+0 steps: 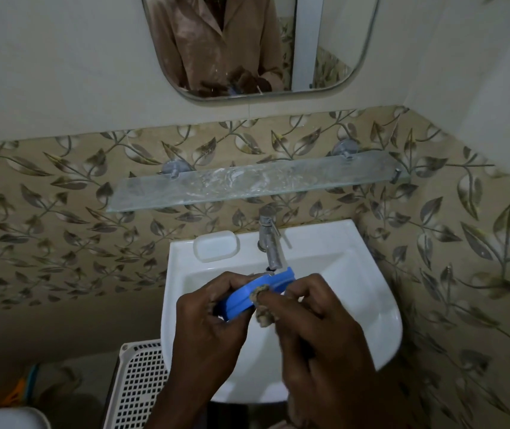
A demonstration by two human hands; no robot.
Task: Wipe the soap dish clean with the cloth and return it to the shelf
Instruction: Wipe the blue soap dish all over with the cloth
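Observation:
A blue plastic soap dish (244, 297) is held tilted over the white sink (355, 274). My left hand (213, 323) grips its left end, fingers curled round the rim. My right hand (312, 332) pinches a small brownish cloth (263, 308) and presses it against the dish's side. Above the sink, the glass shelf (247, 184) on the wall carries only white smears. Part of the dish is hidden behind my fingers.
A white soap holder (216, 246) lies on the sink's back left ledge beside the metal tap (270, 239). A white perforated basket (142, 382) stands lower left of the sink. A mirror (256, 44) hangs above, and leaf-patterned tiles cover the walls.

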